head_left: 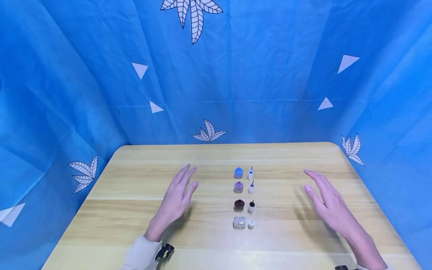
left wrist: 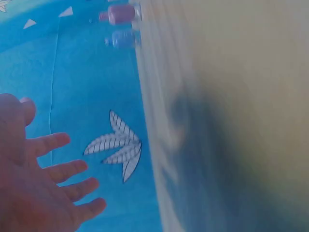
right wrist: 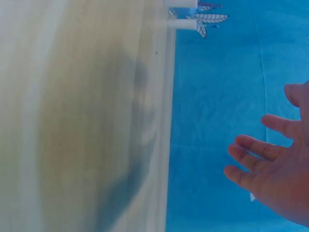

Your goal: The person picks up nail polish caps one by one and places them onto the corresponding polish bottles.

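Observation:
Nail polish bottles stand uncapped in a column on the wooden table: a blue bottle (head_left: 238, 173) farthest back, then a purple bottle (head_left: 238, 187), a dark brown bottle (head_left: 239, 205) and a clear bottle (head_left: 239, 222) nearest. To the right of each is its white cap: a blue-tipped brush cap (head_left: 251, 174), a purple-tipped one (head_left: 251, 187), a dark-tipped one (head_left: 251, 206) and a small white cap (head_left: 251, 224). My left hand (head_left: 174, 200) hovers left of the bottles, fingers extended and holding nothing. Off to the right of the caps, my right hand (head_left: 332, 210) is also raised with its fingers extended, gripping nothing.
The light wooden table (head_left: 141, 153) has rounded back corners. Blue cloth (head_left: 270, 75) with white leaves and triangles surrounds it at the back and sides. A dark strap piece (head_left: 164, 252) sits at the left wrist, by a pale sleeve (head_left: 143, 253).

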Motion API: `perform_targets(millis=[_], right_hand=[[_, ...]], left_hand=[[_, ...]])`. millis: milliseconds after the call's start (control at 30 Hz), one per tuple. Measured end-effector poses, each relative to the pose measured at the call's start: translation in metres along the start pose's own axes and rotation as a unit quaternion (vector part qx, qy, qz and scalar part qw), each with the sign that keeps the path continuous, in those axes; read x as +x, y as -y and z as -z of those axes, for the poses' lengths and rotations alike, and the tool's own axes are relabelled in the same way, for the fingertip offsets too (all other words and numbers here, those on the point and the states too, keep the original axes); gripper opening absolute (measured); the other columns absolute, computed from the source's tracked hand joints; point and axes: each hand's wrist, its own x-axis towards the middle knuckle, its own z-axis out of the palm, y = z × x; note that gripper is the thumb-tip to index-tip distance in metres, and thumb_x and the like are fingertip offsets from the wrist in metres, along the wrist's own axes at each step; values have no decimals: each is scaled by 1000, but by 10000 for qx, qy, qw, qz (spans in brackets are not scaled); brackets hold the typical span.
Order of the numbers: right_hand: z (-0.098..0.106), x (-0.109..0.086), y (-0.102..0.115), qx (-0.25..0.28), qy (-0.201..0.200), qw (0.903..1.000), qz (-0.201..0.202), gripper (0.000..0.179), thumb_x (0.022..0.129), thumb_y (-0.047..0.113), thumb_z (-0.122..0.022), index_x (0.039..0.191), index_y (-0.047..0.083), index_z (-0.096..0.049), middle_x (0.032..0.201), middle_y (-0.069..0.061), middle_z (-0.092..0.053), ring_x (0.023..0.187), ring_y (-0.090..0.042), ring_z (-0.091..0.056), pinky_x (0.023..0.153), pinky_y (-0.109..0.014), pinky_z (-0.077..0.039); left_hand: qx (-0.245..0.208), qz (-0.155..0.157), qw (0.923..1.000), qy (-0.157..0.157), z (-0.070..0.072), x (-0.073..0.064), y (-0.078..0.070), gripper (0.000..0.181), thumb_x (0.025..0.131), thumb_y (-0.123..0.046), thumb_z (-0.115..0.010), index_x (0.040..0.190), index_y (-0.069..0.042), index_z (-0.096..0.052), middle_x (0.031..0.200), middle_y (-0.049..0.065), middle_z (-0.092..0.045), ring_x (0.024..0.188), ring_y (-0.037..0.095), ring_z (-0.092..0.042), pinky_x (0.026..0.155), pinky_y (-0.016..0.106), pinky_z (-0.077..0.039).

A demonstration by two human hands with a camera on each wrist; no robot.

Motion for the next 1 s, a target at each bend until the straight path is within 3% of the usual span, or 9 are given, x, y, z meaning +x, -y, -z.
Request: perform_targets(millis=[67, 167, 267, 400, 600, 733, 1000], right_hand=[[-2, -2, 1, 76, -65, 9999, 22, 52, 109, 21, -52, 159, 20, -38, 153, -18, -46, 137, -46, -42, 105, -71, -38], [-6, -4, 4, 248, -143, 9996, 74, 50, 108, 18, -53, 156, 16, -42, 149, -16, -51, 134, -34, -48, 114, -37, -42], [-9, -6, 6, 496, -204, 9985, 112, 47, 107, 14, -54, 153, 12, -45, 145, -14, -55, 130, -18, -50, 106, -6, -34], [-12, -9, 8, 827, -335, 9960, 97, 44, 106, 9, -56, 149, 9, -49, 143, -15, -56, 128, -6, -51, 106, -7, -36], [-21, -15, 12, 1118, -328, 9932, -53, 43, 103, 7, -62, 145, 7, -53, 140, -10, -58, 125, -8, -54, 105, -10, -42], [-27, -19, 16, 1014, -205, 9945, -182, 47, 99, 11, -69, 144, 12, -54, 138, -5, -60, 122, -12, -56, 104, -10, -42], [-35, -24, 20, 1334, 2, 9910, -144, 47, 94, 8, -75, 137, 12, -57, 134, -2, -61, 117, -17, -61, 103, -14, -47]], left_hand=[[-297, 44, 9995, 54, -4, -2, -5, 51, 111, -38, -42, 155, -12, -43, 165, 14, -31, 149, 38, -31, 118, 65, -27], [-548, 121, 9984, 103, -8, -5, -10, 50, 111, -38, -42, 155, -14, -44, 164, 13, -33, 149, 37, -32, 116, 66, -30], [-692, 120, 9975, 98, -12, -7, -13, 49, 111, -37, -43, 154, -14, -45, 162, 16, -36, 147, 38, -35, 115, 67, -31], [-1030, 57, 9947, 5, -16, -8, -17, 46, 111, -31, -44, 151, -10, -49, 157, 18, -43, 143, 39, -40, 112, 68, -34], [-1805, 7, 9835, -128, -21, -11, -27, 39, 111, -22, -43, 145, -4, -54, 144, 15, -56, 129, 35, -55, 106, 60, -46], [-2208, 276, 9749, -42, -25, -14, -31, 37, 111, -24, -46, 142, -6, -57, 136, 15, -61, 120, 30, -60, 101, 54, -52], [-3072, 789, 9475, 406, -35, -25, -36, 34, 110, -26, -49, 139, -11, -61, 139, 9, -62, 125, 32, -60, 107, 49, -49]])
